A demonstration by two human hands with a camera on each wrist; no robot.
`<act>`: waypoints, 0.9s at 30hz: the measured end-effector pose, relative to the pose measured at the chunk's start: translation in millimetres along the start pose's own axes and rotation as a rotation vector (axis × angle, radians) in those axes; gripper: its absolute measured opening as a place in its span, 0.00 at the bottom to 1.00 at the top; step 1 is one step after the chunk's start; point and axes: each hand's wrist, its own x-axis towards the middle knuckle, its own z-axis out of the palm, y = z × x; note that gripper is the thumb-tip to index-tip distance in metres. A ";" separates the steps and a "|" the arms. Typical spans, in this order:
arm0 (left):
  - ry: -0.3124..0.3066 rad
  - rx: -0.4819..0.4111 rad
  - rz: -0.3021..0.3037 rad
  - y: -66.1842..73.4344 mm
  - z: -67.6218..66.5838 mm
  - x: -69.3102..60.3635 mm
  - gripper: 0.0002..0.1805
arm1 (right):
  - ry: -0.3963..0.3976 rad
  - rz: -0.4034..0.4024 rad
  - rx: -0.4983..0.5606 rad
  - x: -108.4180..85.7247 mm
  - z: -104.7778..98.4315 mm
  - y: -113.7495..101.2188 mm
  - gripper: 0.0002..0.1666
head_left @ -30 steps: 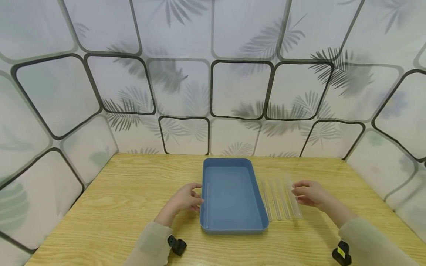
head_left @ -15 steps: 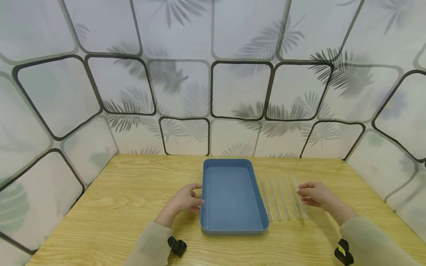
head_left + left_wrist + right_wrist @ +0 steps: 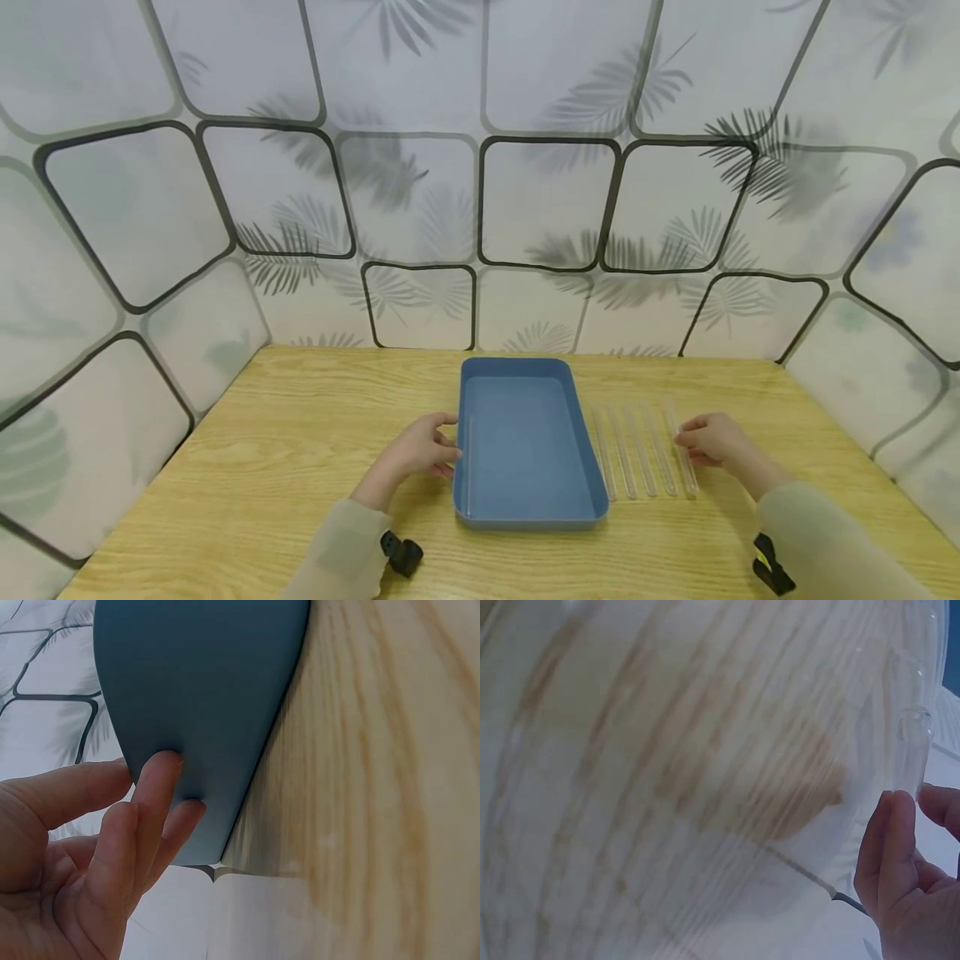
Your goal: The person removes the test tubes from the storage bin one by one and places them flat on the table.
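The left rim of the shallow blue tray [image 3: 528,446] is held by my left hand [image 3: 420,447]. In the left wrist view, two fingertips press the tray's outer wall [image 3: 187,682] and another finger reaches the rim. My right hand [image 3: 712,437] pinches a clear test tube [image 3: 684,467], the rightmost of a row. Thumb and fingertips meet at this tube [image 3: 913,746] in the right wrist view. Several similar clear test tubes [image 3: 624,467] lie side by side between it and the tray. Inside the tray, one clear tube [image 3: 471,467] lies along the left wall.
Everything stands on a wood-grain table [image 3: 322,400]. A patterned curtain [image 3: 547,204] with leaf prints and rounded squares rises at the back and both sides. Bare wood extends left of the tray and in front of it.
My right hand has shifted slightly right and lowered its tube, which now lies at the right end of the row. The left hand has kept its place at the tray.
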 end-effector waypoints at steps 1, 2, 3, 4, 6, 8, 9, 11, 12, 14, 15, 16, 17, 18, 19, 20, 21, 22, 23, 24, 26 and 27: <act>0.000 0.000 0.002 -0.3 0.0 0.2 0.31 | 0.009 0.001 -0.015 0.4 0.7 -0.1 0.22; 0.000 0.002 0.004 -0.7 0.1 0.5 0.31 | 0.017 0.000 -0.029 1.1 1.2 0.3 0.21; 0.000 0.006 0.005 -1.0 0.2 0.7 0.31 | 0.025 0.001 -0.042 1.9 1.6 0.5 0.20; 0.001 0.009 0.005 -1.2 0.2 0.9 0.31 | 0.033 0.000 -0.055 2.6 1.7 0.9 0.18; 0.003 0.016 0.003 -1.2 0.3 1.0 0.31 | 0.046 -0.001 -0.083 4.2 2.0 1.8 0.15; 0.005 0.024 0.001 -1.2 0.4 1.1 0.31 | 0.052 -0.003 -0.110 5.4 2.0 2.9 0.13; 0.006 0.027 -0.001 -1.1 0.4 1.0 0.31 | 0.057 -0.002 -0.126 5.9 2.2 3.3 0.12; 0.006 0.029 0.001 -0.9 0.3 0.6 0.31 | 0.065 -0.003 -0.149 6.7 3.2 4.5 0.10; 0.006 0.028 0.002 -0.9 0.3 0.5 0.31 | 0.068 -0.006 -0.159 7.3 3.8 5.4 0.09; 0.004 0.019 0.006 -0.6 0.9 0.6 0.30 | 0.078 -0.006 -0.174 8.3 4.7 7.3 0.08; 0.006 0.016 0.005 -0.3 1.0 0.3 0.30 | 0.085 -0.009 -0.179 8.9 5.4 8.0 0.08; 0.007 0.014 0.005 0.0 1.0 0.1 0.30 | 0.088 -0.012 -0.183 9.6 6.1 8.6 0.08; 0.008 0.012 0.004 0.4 1.0 -0.3 0.30 | 0.092 -0.010 -0.186 10.2 6.8 8.9 0.07; 0.010 0.013 0.002 0.8 0.9 -0.7 0.30 | 0.094 -0.009 -0.189 10.8 7.4 9.1 0.07; 0.012 0.015 0.000 1.0 0.8 -1.0 0.30 | 0.097 -0.005 -0.189 11.4 8.0 9.2 0.07; 0.015 0.019 -0.003 1.4 0.6 -1.4 0.30 | 0.097 -0.008 -0.191 11.8 8.4 9.4 0.07; 0.016 0.022 -0.004 1.9 0.4 -1.8 0.30 | 0.100 -0.006 -0.191 12.2 8.7 9.4 0.07; 0.016 0.025 -0.003 2.2 0.2 -2.0 0.30 | 0.101 -0.003 -0.189 12.4 8.8 9.3 0.06; 0.016 0.025 -0.003 2.5 0.1 -2.2 0.30 | 0.104 -0.001 -0.186 12.3 8.8 9.3 0.06; 0.017 0.026 -0.002 2.6 0.1 -2.2 0.30 | 0.106 0.000 -0.183 12.1 8.7 9.3 0.06; 0.014 0.023 0.001 2.7 0.2 -1.9 0.30 | 0.109 -0.002 -0.185 11.7 8.3 9.8 0.06; 0.012 0.022 0.002 3.0 0.4 -1.8 0.30 | 0.113 0.000 -0.186 11.5 8.0 9.9 0.06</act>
